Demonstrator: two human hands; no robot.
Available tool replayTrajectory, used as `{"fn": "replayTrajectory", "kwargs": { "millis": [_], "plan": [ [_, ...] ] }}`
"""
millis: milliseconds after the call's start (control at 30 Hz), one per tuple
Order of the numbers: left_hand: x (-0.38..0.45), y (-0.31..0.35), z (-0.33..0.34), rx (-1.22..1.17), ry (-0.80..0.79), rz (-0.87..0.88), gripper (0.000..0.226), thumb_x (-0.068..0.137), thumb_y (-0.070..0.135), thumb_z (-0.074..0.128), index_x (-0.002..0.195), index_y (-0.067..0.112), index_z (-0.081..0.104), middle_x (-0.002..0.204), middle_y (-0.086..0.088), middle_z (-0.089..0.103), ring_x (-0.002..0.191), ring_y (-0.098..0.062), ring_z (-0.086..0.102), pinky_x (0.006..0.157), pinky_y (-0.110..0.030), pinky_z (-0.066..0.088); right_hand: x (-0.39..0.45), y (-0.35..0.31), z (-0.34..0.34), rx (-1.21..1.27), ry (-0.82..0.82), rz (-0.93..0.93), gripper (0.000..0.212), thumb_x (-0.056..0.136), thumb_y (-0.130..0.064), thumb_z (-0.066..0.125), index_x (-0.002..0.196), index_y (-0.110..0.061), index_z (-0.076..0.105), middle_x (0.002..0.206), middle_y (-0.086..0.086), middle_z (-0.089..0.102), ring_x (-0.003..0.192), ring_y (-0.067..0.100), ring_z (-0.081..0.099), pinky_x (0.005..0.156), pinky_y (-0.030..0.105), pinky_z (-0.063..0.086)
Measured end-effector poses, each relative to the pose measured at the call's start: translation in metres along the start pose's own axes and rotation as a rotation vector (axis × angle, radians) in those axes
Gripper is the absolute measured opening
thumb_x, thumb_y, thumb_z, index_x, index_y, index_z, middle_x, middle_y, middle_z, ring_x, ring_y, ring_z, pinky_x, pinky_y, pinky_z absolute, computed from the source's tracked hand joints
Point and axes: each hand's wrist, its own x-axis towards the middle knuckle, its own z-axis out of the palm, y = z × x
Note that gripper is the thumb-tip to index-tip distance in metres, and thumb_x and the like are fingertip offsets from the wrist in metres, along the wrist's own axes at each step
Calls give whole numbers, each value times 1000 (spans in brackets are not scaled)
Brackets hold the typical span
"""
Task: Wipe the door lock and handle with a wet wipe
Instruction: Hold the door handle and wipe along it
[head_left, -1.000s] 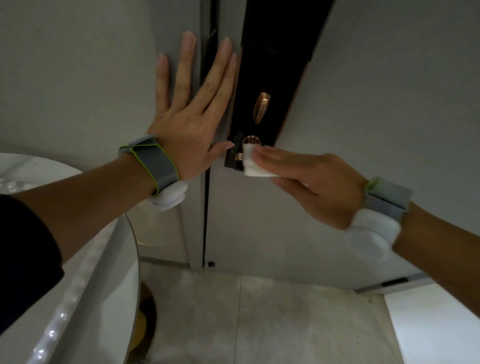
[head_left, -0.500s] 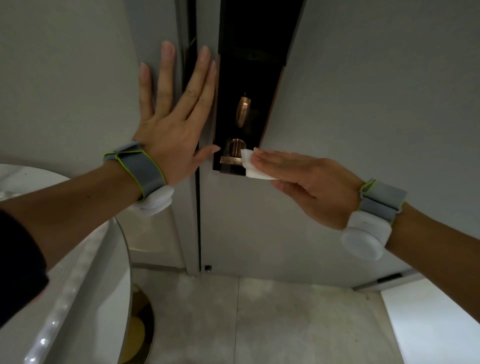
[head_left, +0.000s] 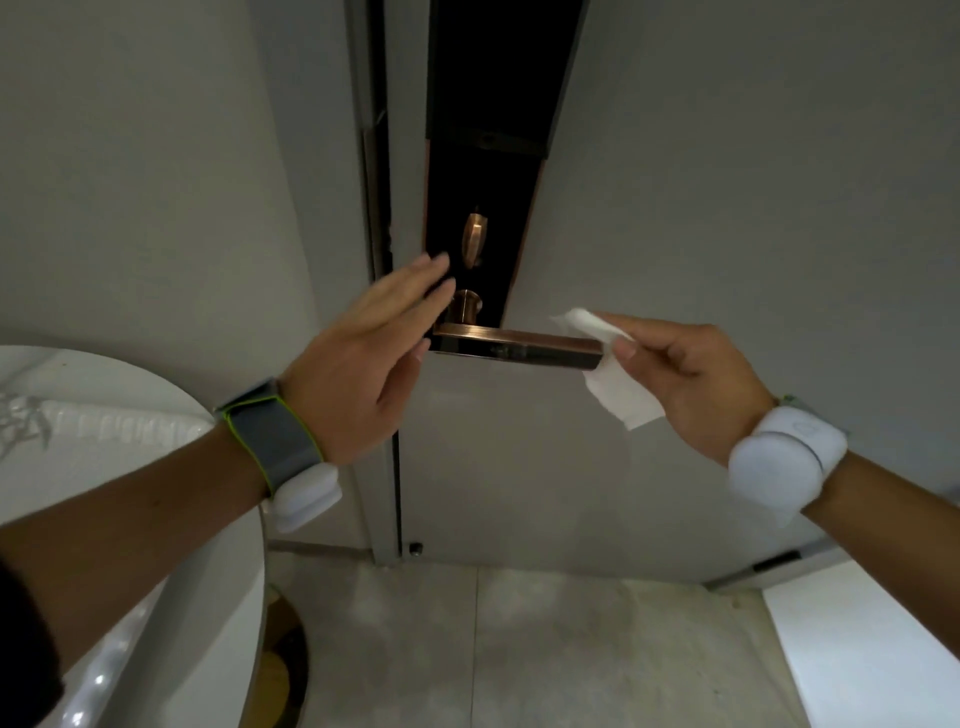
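Note:
A black lock plate (head_left: 483, 171) runs down the grey door (head_left: 727, 208), with a copper thumb-turn (head_left: 474, 240) on it. Below that a copper lever handle (head_left: 514, 347) sticks out level to the right. My right hand (head_left: 691, 384) pinches a white wet wipe (head_left: 615, 384) at the handle's right tip. My left hand (head_left: 369, 364) hovers flat, fingers together, by the handle's left end and holds nothing.
A round white table (head_left: 156, 519) fills the lower left, close to my left forearm. The dark gap of the door's edge (head_left: 384, 208) runs beside the lock. Pale floor tiles (head_left: 519, 649) lie below. Both wrists carry white bands.
My left hand has come off the door frame and dropped to the handle's left end. My right hand has slid the wipe from the handle's base out to its right tip.

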Motion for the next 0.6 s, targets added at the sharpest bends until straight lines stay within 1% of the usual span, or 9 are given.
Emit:
{"fn": "replayTrajectory", "kwargs": {
  "millis": [67, 100, 133, 200, 267, 333, 467, 533, 600],
  "plan": [
    [-4, 2, -1, -54, -60, -49, 45, 94, 8, 45, 138, 0, 47, 145, -6, 41, 136, -12, 36, 112, -7, 17, 2, -3, 2, 127, 87, 12, 31, 93, -16, 48, 104, -41, 62, 83, -20, 70, 76, -1, 61, 72, 16, 49],
    [-5, 2, -2, -77, -94, -72, 45, 94, 12, 47, 138, 4, 48, 145, -3, 44, 131, -9, 42, 110, -5, 20, 2, -5, 4, 156, 98, 10, 32, 93, -15, 49, 101, -44, 62, 79, -18, 69, 74, 2, 61, 70, 18, 48],
    [-6, 3, -2, -91, -120, -90, 46, 94, 19, 48, 139, 7, 49, 144, -1, 46, 127, -7, 46, 107, -2, 22, 2, -7, 7, 148, 76, -4, 33, 93, -15, 49, 103, -44, 62, 84, -15, 69, 77, 4, 61, 72, 18, 48],
    [-5, 3, -3, -94, -133, -115, 49, 94, 31, 47, 139, 13, 50, 142, 3, 49, 123, -3, 47, 104, 0, 23, -2, -7, 13, 0, -24, -56, 33, 93, -14, 50, 116, -36, 58, 113, -13, 65, 105, 1, 59, 93, 13, 42],
    [-4, 5, -5, -100, -98, -117, 48, 94, 36, 45, 135, 13, 54, 137, 2, 54, 119, -2, 51, 103, -3, 30, -6, -3, 14, -178, -77, -125, 36, 93, -13, 49, 126, -28, 53, 135, -13, 51, 126, -3, 43, 107, 12, 29],
    [-3, 6, -6, -124, -70, -120, 46, 94, 34, 45, 131, 10, 58, 133, 0, 58, 120, -6, 53, 103, -8, 35, -10, 0, 7, -280, -70, -172, 39, 93, -14, 49, 130, -26, 50, 140, -11, 46, 129, -4, 37, 108, 11, 25],
    [-4, 7, -4, -195, -39, -130, 39, 94, 25, 46, 126, 9, 62, 128, -1, 62, 120, -1, 53, 101, -5, 36, -10, -1, 3, -428, -91, -210, 41, 94, -15, 46, 134, -23, 45, 143, -6, 43, 132, 1, 34, 110, 11, 23],
    [-4, 6, -1, -295, -20, -232, 36, 95, 33, 43, 123, 21, 64, 117, 3, 69, 113, -3, 59, 92, -6, 43, -4, -7, 10, -473, -113, -231, 41, 94, -15, 45, 135, -20, 43, 144, -4, 42, 134, 7, 34, 112, 16, 23],
    [-1, 4, 1, -498, -19, -438, 33, 94, 45, 42, 112, 34, 67, 101, 2, 72, 102, -15, 68, 90, -25, 52, 1, -11, 18, -455, -131, -243, 41, 94, -14, 45, 134, -17, 43, 143, -2, 43, 135, 9, 32, 113, 21, 24]
  ]
}}
